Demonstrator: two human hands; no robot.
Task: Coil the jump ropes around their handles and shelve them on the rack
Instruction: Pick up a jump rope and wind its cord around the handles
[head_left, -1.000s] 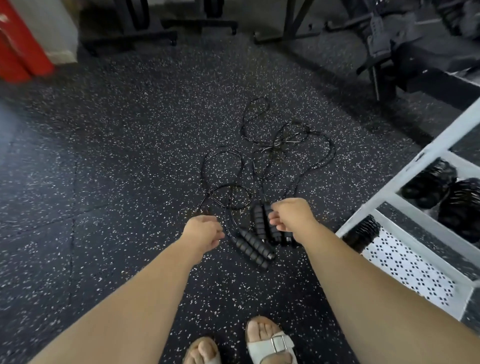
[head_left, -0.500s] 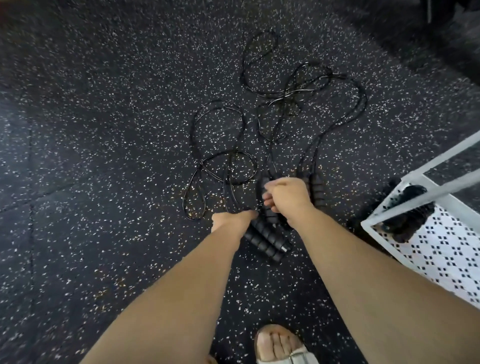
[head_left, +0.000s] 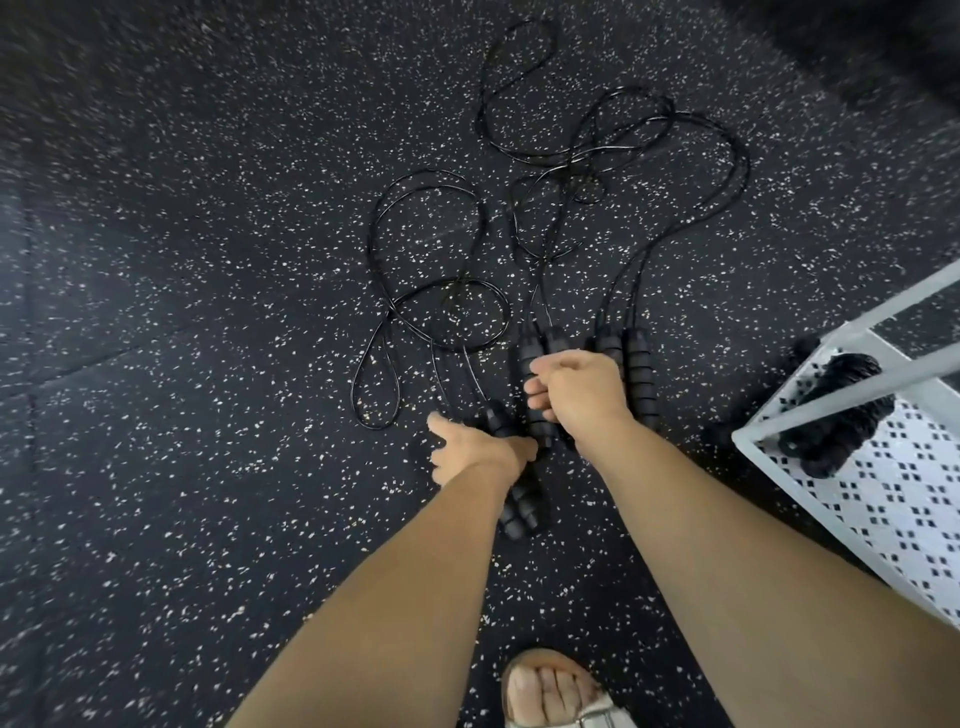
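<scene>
Right hand (head_left: 576, 395): fingers clamped round the middle handle pair (head_left: 530, 354). Left hand (head_left: 478, 452): fingers curled over the lower handle pair (head_left: 517, 514) (grip partly hidden). Third pair (head_left: 636, 364) lies just beside, untouched. Cords (head_left: 457, 281) tangled on the floor (head_left: 208, 364); rack (head_left: 909, 493) at right.

Left side is looking wide open: the speckled floor (head_left: 182, 364) is lying bare out past the left hand (head_left: 478, 452), so a reach is getting through easy there. Straight ahead the loose cords (head_left: 451, 283) are sprawling in crossing loops. The left handles (head_left: 514, 509), middle handles (head_left: 530, 353) and right handles (head_left: 631, 364) are sitting packed close, with the right hand (head_left: 576, 395) gripping the middle pair and crowding the gaps. On the right the white rack (head_left: 883, 383) is butting in near the right handles, and coiled ropes (head_left: 831, 441) are taking up its near shelf corner.
</scene>
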